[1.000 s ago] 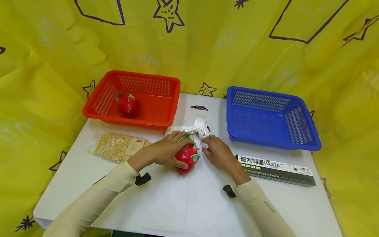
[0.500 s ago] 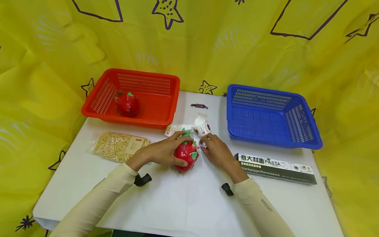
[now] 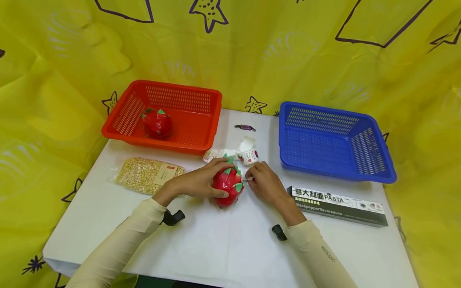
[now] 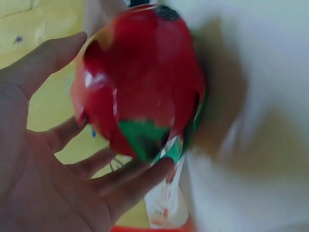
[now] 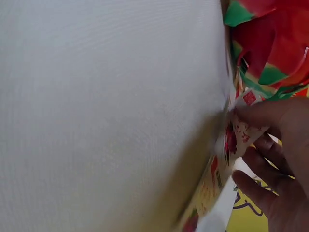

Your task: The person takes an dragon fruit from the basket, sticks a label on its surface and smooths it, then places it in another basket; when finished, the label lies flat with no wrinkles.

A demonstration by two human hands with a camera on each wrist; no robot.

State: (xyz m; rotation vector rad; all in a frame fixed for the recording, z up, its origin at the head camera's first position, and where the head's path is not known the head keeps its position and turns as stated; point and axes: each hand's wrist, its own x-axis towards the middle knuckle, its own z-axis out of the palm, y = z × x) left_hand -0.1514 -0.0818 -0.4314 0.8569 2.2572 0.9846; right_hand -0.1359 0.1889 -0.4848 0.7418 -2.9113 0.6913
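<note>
My left hand [image 3: 201,181] grips a red dragon fruit [image 3: 228,187] with green-tipped scales, fingers over its far side and thumb on its near side. The left wrist view has the same dragon fruit [image 4: 140,77] close up between thumb and fingers. Just right of the fruit, my right hand [image 3: 266,182] pinches a white paper label printed in red. Seen from the right wrist, thumb and finger hold this label [image 5: 247,133] beside the fruit's green leaf tips. More of the printed paper strip [image 3: 247,157] curls up behind the fruit.
A red basket [image 3: 162,148] at back left holds another dragon fruit [image 3: 157,124]. A blue basket [image 3: 338,173] stands at back right. Around the hands lie a bag of corn kernels [image 3: 144,175], a black-and-white pasta box [image 3: 338,208] and a small wrapped candy [image 3: 245,127].
The hands stay almost in place, the left keeping its grip on the fruit. Less of the printed label shows by the right fingertips. The head view has shifted slightly.
</note>
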